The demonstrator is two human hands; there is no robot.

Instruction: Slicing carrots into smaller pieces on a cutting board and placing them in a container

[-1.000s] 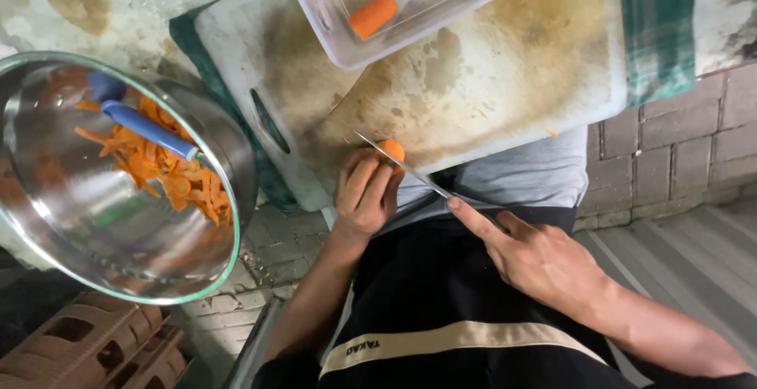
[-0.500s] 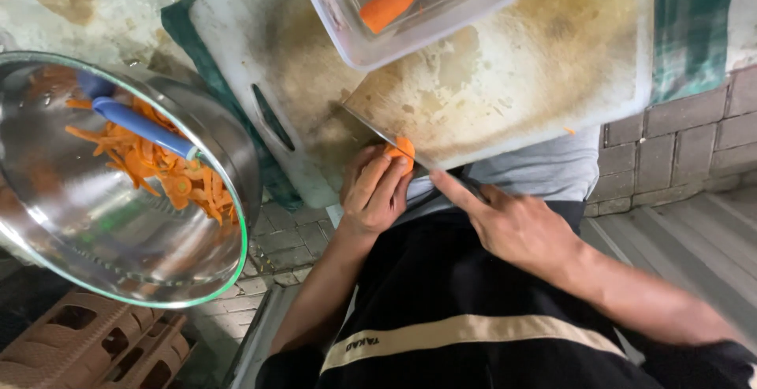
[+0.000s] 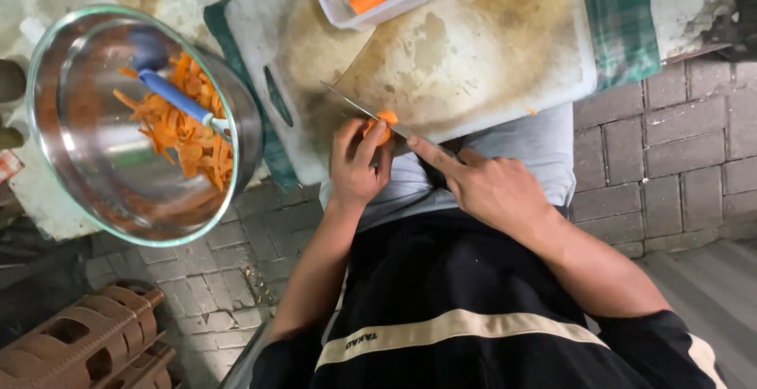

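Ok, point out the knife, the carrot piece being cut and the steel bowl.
knife point(image 3: 359, 107): head view, on the blade.
carrot piece point(image 3: 387, 118): head view, on its orange top.
steel bowl point(image 3: 95, 148): head view, on its bare inner wall.

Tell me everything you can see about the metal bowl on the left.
The metal bowl is round, shiny steel with a thin greenish-looking rim, tilted toward the camera. It sits left of the white cutting board, apart from both hands. Inside lie orange carrot shavings, heaped toward the right side, with a blue-handled peeler resting on them, its head near the right rim. The left part of the bowl's inside is bare and reflective. What it rests on is hidden beneath it.
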